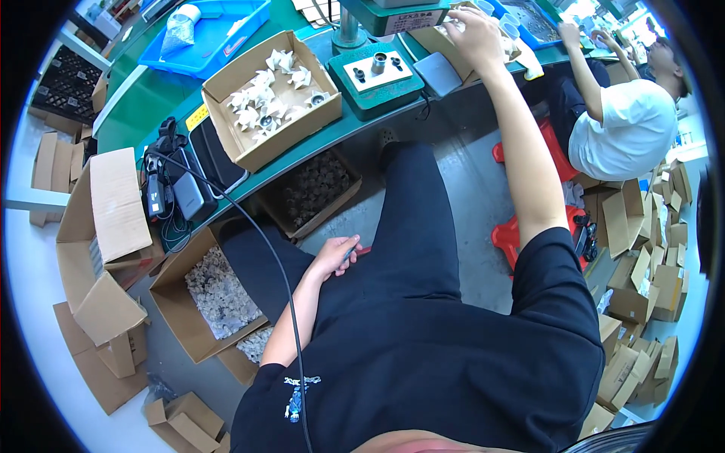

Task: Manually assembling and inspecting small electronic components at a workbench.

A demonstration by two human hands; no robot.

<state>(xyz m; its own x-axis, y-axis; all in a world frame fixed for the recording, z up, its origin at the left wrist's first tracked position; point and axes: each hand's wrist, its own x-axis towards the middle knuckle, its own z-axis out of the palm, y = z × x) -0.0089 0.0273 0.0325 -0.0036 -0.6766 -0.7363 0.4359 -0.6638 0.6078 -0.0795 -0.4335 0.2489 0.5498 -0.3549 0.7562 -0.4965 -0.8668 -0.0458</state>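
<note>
My left hand rests on my lap, its fingers closed around a slim dark thing with a red end; its kind is not clear. My right arm stretches out over the bench, where my right hand is at a cardboard box right of the press. Its fingers curl down at pale parts there; what they hold, if anything, I cannot make out. On the green press base, a pale plate carries a metal cylinder and two small black knobs. Left of it, an open box holds several white bladed fan wheels.
A blue tray with a plastic bag stands at the back left. Cables, a power bank and a black cable are nearby. Parts boxes sit by my legs. To the right, a co-worker sits near red stools.
</note>
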